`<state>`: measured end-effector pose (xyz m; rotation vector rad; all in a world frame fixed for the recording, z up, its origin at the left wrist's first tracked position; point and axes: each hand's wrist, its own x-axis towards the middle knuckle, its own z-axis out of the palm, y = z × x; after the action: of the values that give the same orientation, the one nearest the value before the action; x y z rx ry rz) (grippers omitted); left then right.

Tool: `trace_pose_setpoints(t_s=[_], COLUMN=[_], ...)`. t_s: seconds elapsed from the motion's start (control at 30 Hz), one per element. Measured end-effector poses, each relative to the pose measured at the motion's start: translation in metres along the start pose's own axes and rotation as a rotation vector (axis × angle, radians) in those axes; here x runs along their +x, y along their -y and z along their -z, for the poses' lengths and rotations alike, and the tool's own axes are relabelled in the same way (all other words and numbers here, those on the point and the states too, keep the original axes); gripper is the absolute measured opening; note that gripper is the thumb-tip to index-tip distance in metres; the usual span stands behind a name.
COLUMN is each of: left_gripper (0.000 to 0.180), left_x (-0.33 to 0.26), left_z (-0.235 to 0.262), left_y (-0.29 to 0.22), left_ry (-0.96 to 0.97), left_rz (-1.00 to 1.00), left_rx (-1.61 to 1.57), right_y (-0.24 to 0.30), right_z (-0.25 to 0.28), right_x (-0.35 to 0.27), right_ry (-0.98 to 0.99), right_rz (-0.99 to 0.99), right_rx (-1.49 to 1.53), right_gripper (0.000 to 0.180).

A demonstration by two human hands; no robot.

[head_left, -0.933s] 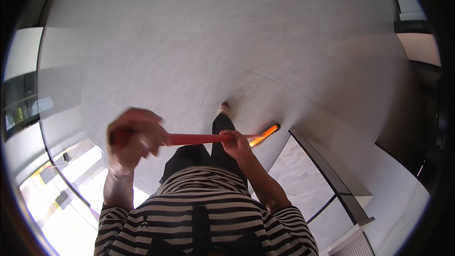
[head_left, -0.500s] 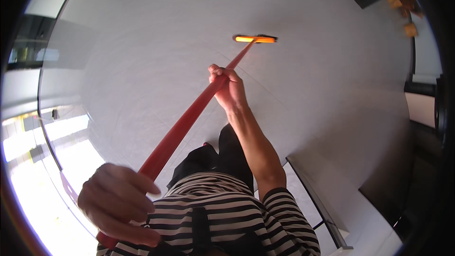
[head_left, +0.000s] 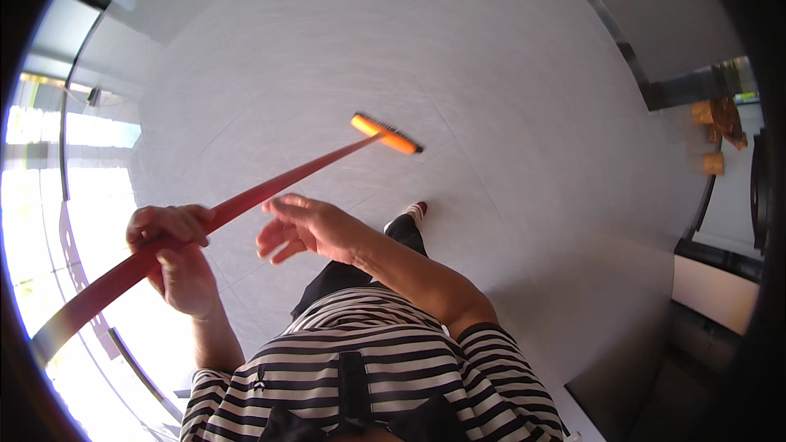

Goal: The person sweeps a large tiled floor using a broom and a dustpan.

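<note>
A push broom [head_left: 282, 184] with a long red handle slants from the lower left up to its orange head [head_left: 386, 134]. Dark bristles edge the head, which rests on the grey floor at an angle. My left hand [head_left: 176, 254] is wrapped round the upper part of the handle. Just to the right of the handle, my right hand [head_left: 307, 227] is open, fingers spread and curved, with nothing in them. The handle's top end runs into the bright rim at lower left.
Smooth grey floor [head_left: 524, 98] with thin tile joints spreads around the broom. My shoe [head_left: 417, 211] shows ahead of my body. Bright glass panes line the left side. Wooden block-like pieces [head_left: 712, 164] and a pale cabinet [head_left: 714, 295] stand on the right.
My right hand has come off the handle and opened. My left hand has closed round the handle. The broom head has moved nearer and left, and turned; the handle lies flatter across the view.
</note>
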<state>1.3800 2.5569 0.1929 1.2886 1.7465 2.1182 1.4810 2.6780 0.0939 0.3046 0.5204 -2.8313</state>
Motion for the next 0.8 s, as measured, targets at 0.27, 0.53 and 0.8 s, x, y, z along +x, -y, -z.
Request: trace_pose_setpoints(t_s=[0.27, 0.53, 0.8], left_gripper=[0.026, 0.044, 0.039], left_x=[-0.087, -0.235, -0.393], left_z=[0.083, 0.074, 0.132], left_y=[0.014, 0.102, 0.172], left_ry=[-0.211, 0.242, 0.263], left_rz=[0.302, 0.535, 1.155], left_rx=[0.431, 0.708, 0.896], right_y=[-0.035, -0.072, -0.118], right_z=[-0.063, -0.029, 0.006], right_x=[-0.008, -0.018, -0.009], right_ry=[0.133, -0.064, 0.085], right_rz=[0.307, 0.086, -0.093], right_rx=[-0.696, -0.799, -0.873], right_gripper=[0.064, 0.032, 0.022])
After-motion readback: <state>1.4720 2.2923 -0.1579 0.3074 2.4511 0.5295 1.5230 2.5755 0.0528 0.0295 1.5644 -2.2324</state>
